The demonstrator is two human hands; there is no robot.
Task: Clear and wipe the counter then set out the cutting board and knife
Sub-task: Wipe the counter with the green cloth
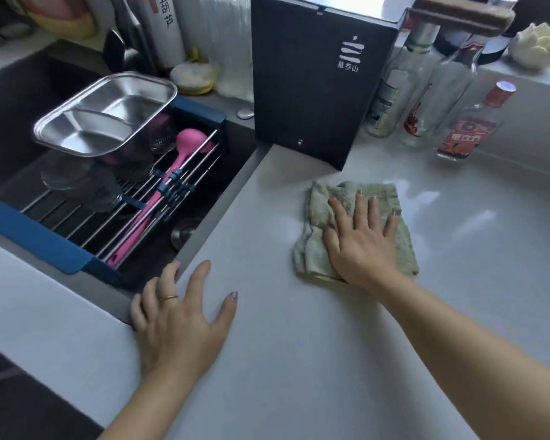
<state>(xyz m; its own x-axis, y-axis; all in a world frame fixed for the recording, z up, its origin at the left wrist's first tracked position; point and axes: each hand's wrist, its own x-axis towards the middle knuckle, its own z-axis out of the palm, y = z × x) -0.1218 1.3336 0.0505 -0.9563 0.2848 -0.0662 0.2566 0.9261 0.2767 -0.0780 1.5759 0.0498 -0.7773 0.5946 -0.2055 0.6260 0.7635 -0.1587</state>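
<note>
The right hand (361,241) lies flat, grip wide, pressing the green cloth (353,228) onto the tabletop (299,344); bare surface lies nearer than it and to its right. Beyond stands a dark box (311,81). The left hand (180,315), also spread, rests at the sink edge. The rack (38,236) there holds a steel tray (105,115) and a pink ladle (159,198). No cutting board or knife can be made out.

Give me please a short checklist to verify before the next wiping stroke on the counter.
1. Right hand flat on the cloth: ok.
2. Left hand braced at the counter edge beside the sink: ok.
3. Counter near the cloth free of loose items: ok.
4. Black box and glass bottles at the back out of the stroke: not ok, box close.
5. Cutting board and knife ready nearby: cannot tell, not in view.
</note>
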